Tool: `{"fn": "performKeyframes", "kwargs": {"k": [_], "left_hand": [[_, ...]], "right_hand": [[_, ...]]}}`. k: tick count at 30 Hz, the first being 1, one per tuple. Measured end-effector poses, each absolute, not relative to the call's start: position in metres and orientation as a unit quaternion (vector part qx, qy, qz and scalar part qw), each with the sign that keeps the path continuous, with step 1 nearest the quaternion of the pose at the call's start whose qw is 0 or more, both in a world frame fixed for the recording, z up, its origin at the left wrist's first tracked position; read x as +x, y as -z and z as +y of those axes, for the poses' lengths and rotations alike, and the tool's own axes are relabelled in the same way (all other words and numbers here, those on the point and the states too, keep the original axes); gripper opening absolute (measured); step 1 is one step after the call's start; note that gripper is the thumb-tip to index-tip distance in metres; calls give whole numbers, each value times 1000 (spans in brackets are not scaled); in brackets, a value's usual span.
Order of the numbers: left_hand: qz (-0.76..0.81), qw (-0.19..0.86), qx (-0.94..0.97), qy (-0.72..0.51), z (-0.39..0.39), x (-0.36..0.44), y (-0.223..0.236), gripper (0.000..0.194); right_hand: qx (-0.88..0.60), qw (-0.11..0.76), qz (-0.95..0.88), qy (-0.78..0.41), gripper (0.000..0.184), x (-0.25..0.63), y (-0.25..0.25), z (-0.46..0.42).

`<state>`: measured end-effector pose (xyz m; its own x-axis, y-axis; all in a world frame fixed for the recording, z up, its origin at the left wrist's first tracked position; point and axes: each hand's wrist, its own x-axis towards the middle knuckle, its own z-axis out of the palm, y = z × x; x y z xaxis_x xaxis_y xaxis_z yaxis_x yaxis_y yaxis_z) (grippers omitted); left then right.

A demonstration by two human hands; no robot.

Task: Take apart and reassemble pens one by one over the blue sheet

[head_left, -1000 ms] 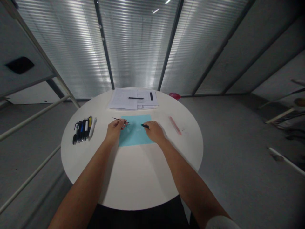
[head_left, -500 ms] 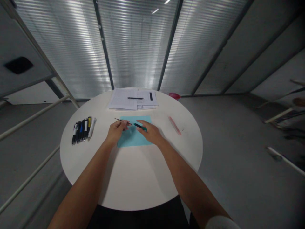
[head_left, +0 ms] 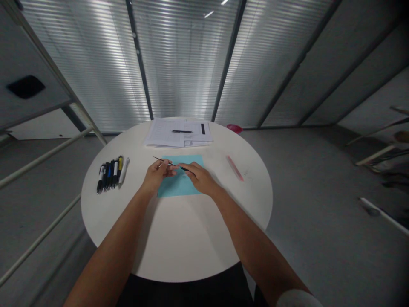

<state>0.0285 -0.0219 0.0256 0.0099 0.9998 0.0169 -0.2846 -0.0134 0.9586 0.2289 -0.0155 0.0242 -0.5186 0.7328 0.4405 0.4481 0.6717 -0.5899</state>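
Observation:
My left hand (head_left: 156, 175) is closed in a pinch on a thin dark rod that looks like a pen refill (head_left: 159, 159); its far end points up and to the left. My right hand (head_left: 203, 178) grips a dark pen barrel (head_left: 186, 170), largely covered by the fingers. The two hands nearly meet, the refill's right end close to the barrel's tip; whether they touch I cannot make out. Below both hands a light blue sheet (head_left: 179, 187) lies flat on the round white table (head_left: 185, 230).
Several pens (head_left: 110, 175) lie in a row at the left. A stack of printed papers (head_left: 164, 132) with a dark pen (head_left: 182, 131) on it sits at the back. On the right lies a pinkish stick-like item (head_left: 234, 168). A pink object (head_left: 234, 128) shows behind the table.
My right hand has shifted slightly left and its fingers have closed further over the barrel, hiding its green part. My left hand stays almost in place with the refill.

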Motion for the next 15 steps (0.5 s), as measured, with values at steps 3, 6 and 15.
{"fn": "performKeyframes", "kwargs": {"k": [3,6,15], "left_hand": [[428,564,438,-553,-23,30,-25,36],[437,556,443,-551,-23,31,-24,37],[434,556,439,-556,-21,29,-21,38]], "right_hand": [[-347,336,-850,-211,37,228,-28,-19],[-340,339,-849,-220,35,226,-32,-21],[-334,336,-850,-230,35,225,-30,-19]]}}
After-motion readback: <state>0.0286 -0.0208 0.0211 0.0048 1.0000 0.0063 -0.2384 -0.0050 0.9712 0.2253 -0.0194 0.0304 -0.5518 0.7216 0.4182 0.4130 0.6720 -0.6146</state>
